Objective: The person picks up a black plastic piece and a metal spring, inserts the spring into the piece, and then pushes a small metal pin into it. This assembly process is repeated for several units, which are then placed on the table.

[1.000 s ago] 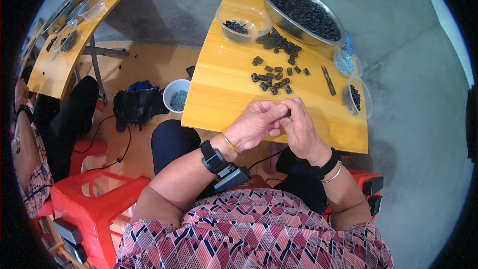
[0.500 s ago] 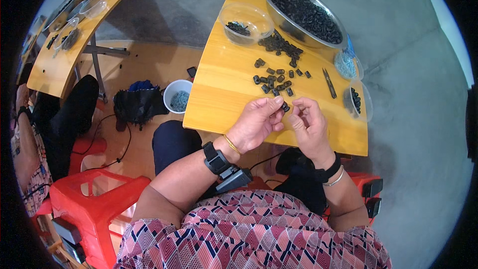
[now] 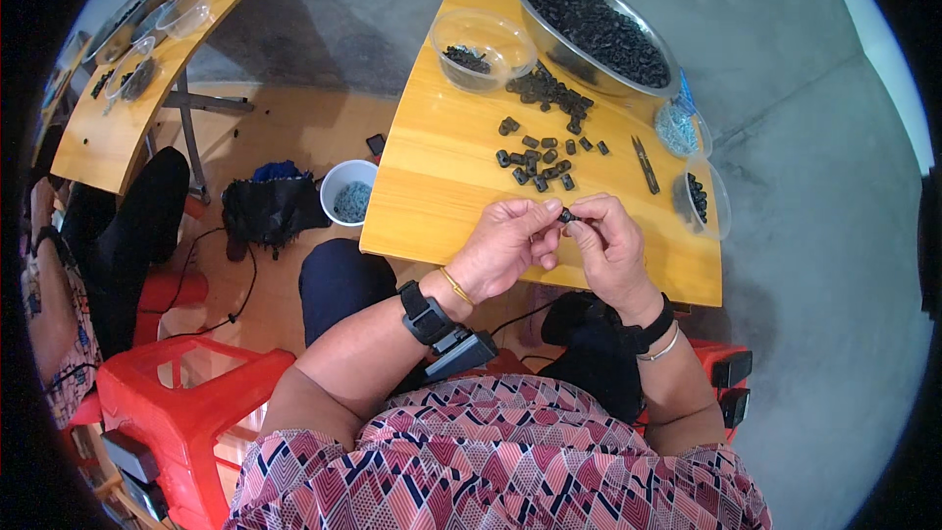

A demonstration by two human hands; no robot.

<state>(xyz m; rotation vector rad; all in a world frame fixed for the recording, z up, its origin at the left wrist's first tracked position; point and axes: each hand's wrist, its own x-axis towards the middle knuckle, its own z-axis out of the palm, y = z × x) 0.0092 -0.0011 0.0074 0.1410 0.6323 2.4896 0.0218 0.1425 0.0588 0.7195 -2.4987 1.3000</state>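
Note:
Over the near edge of the yellow table, my left hand [image 3: 508, 241] pinches a small black cylindrical part [image 3: 567, 216]. Thumb and forefinger of my right hand [image 3: 612, 247] close on the same part from the other side. Its finer details are too small to make out, and fingertips partly cover it. Just beyond my hands lie several loose black parts [image 3: 533, 167] of similar look, with a denser heap [image 3: 551, 96] farther back. Dark tweezers [image 3: 645, 165] rest on the table to the right.
A steel bowl [image 3: 659, 85] of black parts stands at the back, beside a clear tub [image 3: 505, 79]. Two small clear cups, one with bluish bits [image 3: 677, 128], one with black parts [image 3: 698, 198], sit at the right edge. Left are a white bucket [image 3: 331, 186], red stool [image 3: 157, 373] and another person.
My right hand has moved left onto the black part and now grips it together with my left hand. The view has shifted slightly; the things on the table stay put.

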